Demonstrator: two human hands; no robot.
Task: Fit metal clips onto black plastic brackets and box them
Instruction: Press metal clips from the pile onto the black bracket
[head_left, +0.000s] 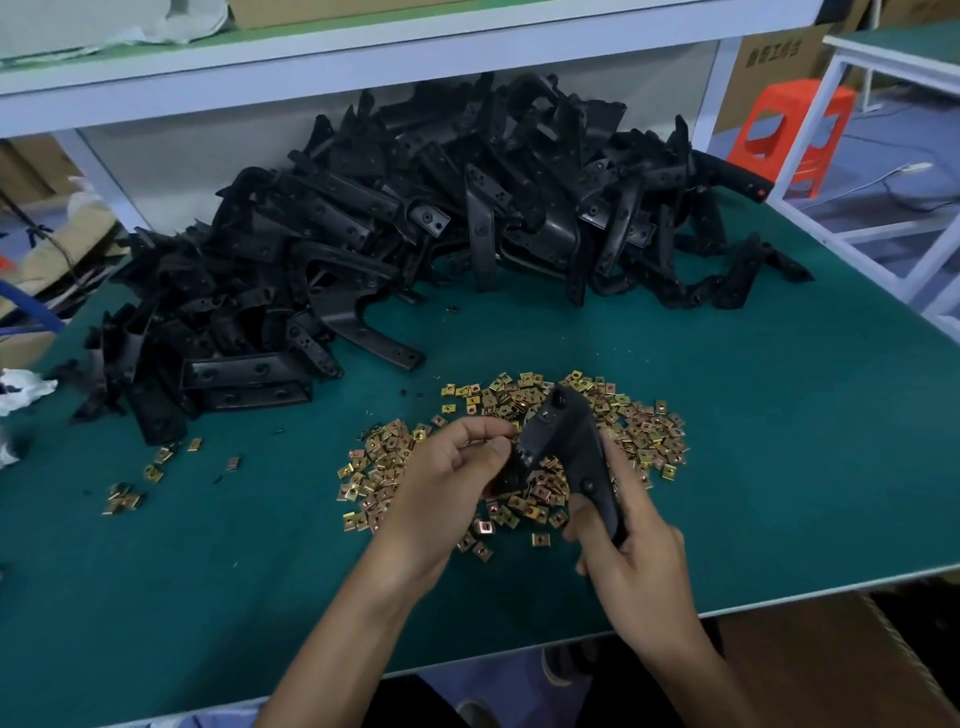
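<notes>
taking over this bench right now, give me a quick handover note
The right hand grips the lower leg of one black bracket, held up over the clip pile.
The left hand pinches the bracket's other end; whether a clip is under its fingers is hidden.
The bracket heap lies at the back of the green table; a few stray clips lie to the left.
Done: no finished or boxed bracket can be made out.
Left: clip this bracket, work through the heap, box them.
</notes>
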